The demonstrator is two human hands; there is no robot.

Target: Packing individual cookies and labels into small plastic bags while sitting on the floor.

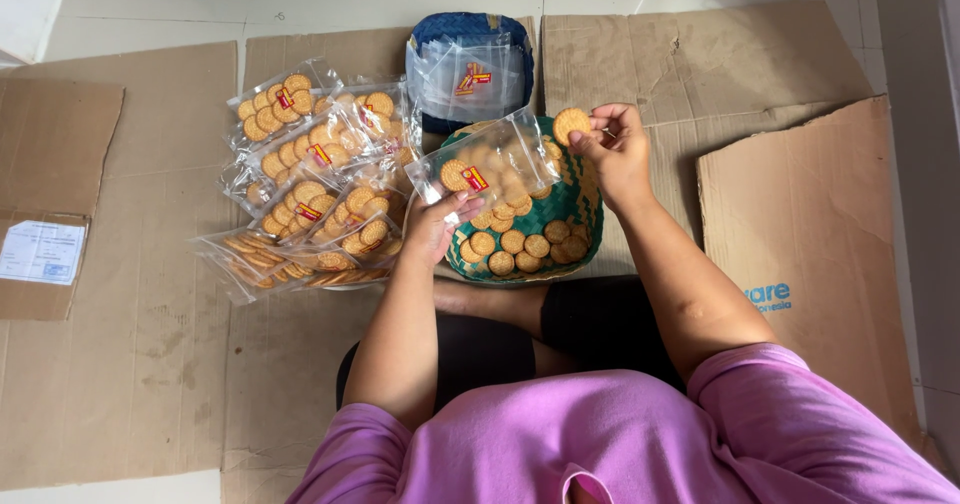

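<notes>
Biscuit, round and golden, sits pinched at its lower right edge by the right hand, fingertips closed on it, just above frame centre. It hangs right beside the mouth of the clear plastic bag. Left hand grips that bag at its lower left corner, thumb and fingers clamped on the film, bag tilted with the open end up-right toward the biscuit; my read is that angle keeps the mouth facing the feeding hand. One biscuit already visible inside near the red label. Both hands hover over the green woven basket of loose biscuits, centre frame. Filled bags piled centre-left; blue basket of empty bags at top centre. Flattened cardboard covers the floor.
</notes>
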